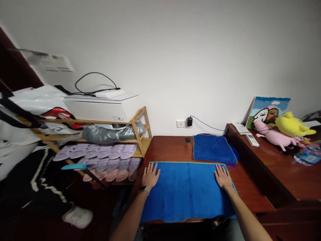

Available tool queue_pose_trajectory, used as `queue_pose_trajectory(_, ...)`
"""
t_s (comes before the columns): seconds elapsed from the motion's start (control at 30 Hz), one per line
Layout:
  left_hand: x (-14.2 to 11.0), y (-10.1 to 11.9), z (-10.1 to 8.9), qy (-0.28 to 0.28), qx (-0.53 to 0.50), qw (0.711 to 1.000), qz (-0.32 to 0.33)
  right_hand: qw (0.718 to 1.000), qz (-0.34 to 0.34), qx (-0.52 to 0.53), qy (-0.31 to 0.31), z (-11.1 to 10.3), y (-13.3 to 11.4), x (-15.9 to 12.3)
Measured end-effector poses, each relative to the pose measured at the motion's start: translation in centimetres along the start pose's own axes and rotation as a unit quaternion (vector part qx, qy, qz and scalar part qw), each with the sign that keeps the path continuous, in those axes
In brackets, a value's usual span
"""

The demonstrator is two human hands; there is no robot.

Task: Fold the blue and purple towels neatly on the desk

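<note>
A blue towel (187, 190) with a light green edge lies spread on the brown wooden desk (167, 147), its near side reaching the desk's front edge. My left hand (150, 175) rests flat on its far left corner, fingers spread; a watch is on that wrist. My right hand (223, 177) lies flat near the far right corner, fingers stretched out. Behind the spread towel sits a stack of folded cloths (213, 148), blue on top with purple showing beneath.
To the left stands a wooden rack (141, 134) with rows of slippers (104, 150) and a white box (97, 108). A raised brown surface (281, 167) at right bears plush toys (291, 124), a remote (252, 140) and a plastic bottle (308, 155). A black charger (190, 121) is in the wall socket.
</note>
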State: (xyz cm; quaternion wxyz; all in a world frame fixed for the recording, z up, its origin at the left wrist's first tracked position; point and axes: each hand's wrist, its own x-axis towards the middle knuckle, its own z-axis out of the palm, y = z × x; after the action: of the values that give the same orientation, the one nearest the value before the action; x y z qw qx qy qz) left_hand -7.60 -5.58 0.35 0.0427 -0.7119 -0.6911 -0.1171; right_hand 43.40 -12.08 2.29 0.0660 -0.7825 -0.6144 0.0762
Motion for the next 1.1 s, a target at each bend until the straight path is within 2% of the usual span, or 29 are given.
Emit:
queue_pose_trajectory(0.1,-0.6,2.4,-0.4,0.021,-0.012,0.999,0.033,1.0,-0.011,0.003,0.006,-0.1,-3.9,-0.3)
queue_pose_trajectory(0.17,-1.2,5.3,-0.2,0.024,-0.037,0.996,0.081,0.999,-0.051,0.009,0.013,0.5,-7.9,-0.9)
queue_pose_trajectory(0.27,-2.1,10.1,0.7,0.002,-0.073,0.985,0.155,0.993,-0.114,0.027,-0.011,2.2,-14.2,-2.1)
queue_pose_trajectory(0.33,-2.1,11.7,1.4,-0.017,-0.082,0.983,0.164,0.989,-0.141,0.034,-0.025,3.2,-16.6,-2.5)
queue_pose_trajectory(0.37,-2.0,11.6,1.6,-0.022,-0.082,0.985,0.153,0.988,-0.15,0.036,-0.027,3.5,-16.8,-2.5)
queue_pose_trajectory(0.43,-1.4,9.7,1.9,-0.02,-0.071,0.991,0.111,0.988,-0.151,0.033,-0.019,3.9,-15.1,-1.9)
queue_pose_trajectory(0.53,-0.5,4.1,1.8,-0.009,-0.039,0.999,0.034,0.996,-0.089,0.011,-0.007,3.9,-8.4,-0.5)
queue_pose_trajectory(0.6,-0.2,0.7,1.6,0.003,-0.025,1.0,0.008,0.999,-0.033,-0.015,-0.001,3.8,-3.4,0.3)
queue_pose_trajectory(0.67,-0.2,-1.3,1.5,0.012,-0.021,1.0,0.004,0.999,-0.004,-0.035,0.002,3.6,0.2,0.8)
queue_pose_trajectory(0.73,-0.2,-1.9,1.3,0.016,-0.022,1.0,0.002,0.999,0.001,-0.042,0.004,3.1,1.9,1.1)
queue_pose_trajectory(0.83,0.0,-1.2,0.3,0.015,-0.018,1.0,-0.005,0.999,0.016,-0.044,-0.007,1.8,1.2,0.9)
queue_pose_trajectory(0.9,-0.1,-0.3,-0.3,0.017,-0.015,1.0,0.005,0.998,0.044,-0.053,-0.002,1.0,-0.7,0.2)
queue_pose_trajectory(0.97,-0.9,1.4,-0.5,0.029,-0.023,0.999,0.029,0.997,0.054,-0.057,0.028,0.9,-3.6,-1.2)
queue_pose_trajectory(1.03,-2.3,4.4,0.0,0.04,-0.045,0.995,0.077,0.998,0.007,-0.038,0.054,1.7,-7.4,-3.1)
queue_pose_trajectory(1.1,-4.2,8.0,1.0,0.026,-0.067,0.985,0.154,0.996,-0.083,0.001,0.04,3.0,-11.5,-5.0)
